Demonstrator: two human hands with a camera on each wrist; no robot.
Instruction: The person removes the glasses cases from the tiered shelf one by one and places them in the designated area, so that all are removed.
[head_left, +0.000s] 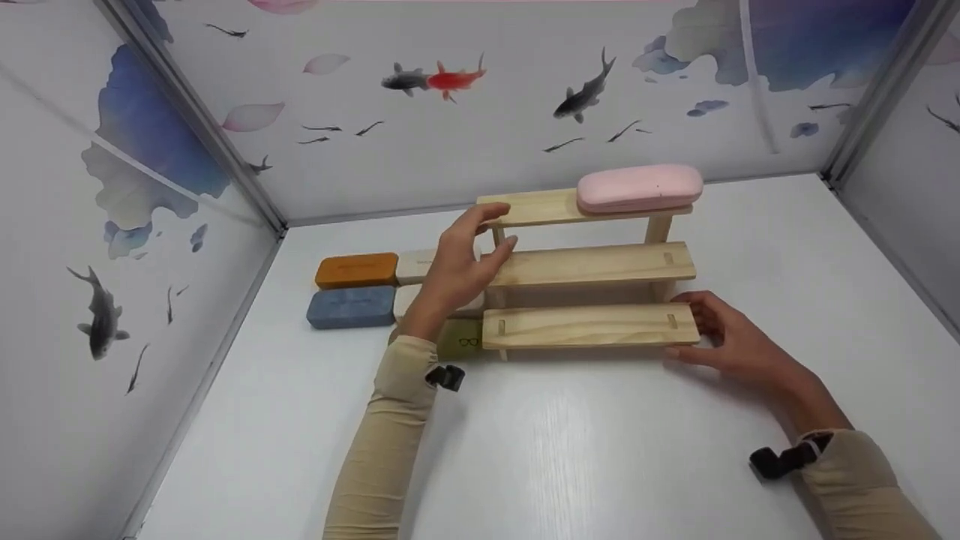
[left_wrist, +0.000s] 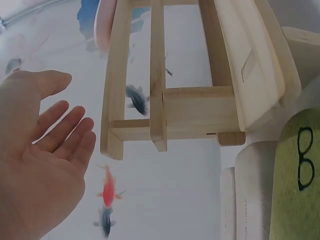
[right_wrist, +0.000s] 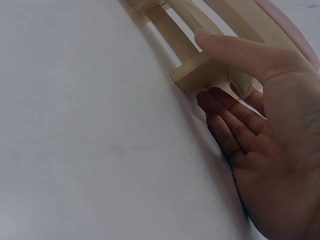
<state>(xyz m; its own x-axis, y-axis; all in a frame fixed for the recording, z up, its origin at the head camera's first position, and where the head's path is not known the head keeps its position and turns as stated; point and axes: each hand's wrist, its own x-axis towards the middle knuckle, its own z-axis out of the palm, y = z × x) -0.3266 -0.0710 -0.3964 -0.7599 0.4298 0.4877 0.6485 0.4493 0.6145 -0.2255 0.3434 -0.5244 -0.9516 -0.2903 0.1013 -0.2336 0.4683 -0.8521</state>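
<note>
A three-tier wooden display rack (head_left: 589, 326) stands on the white table, its tiers stepping up toward the back wall. On the right part of its top tier lies a closed pink glasses case (head_left: 641, 187). My left hand (head_left: 457, 262) is at the rack's left end; the left wrist view shows its fingers loosely bent and apart from the wood. At the right end of the lowest tier, my right hand (head_left: 739, 341) grips the rack. Its thumb (right_wrist: 225, 47) lies along the front edge, while the other fingers reach round the end, partly hidden.
Left of the rack sit several glasses cases: an orange one (head_left: 357, 270), a blue one (head_left: 351, 307), whitish ones (head_left: 415, 265) and a green one (head_left: 459, 341) with a glasses mark. My left forearm partly covers them. Patterned wall panels (head_left: 510, 150) border the table.
</note>
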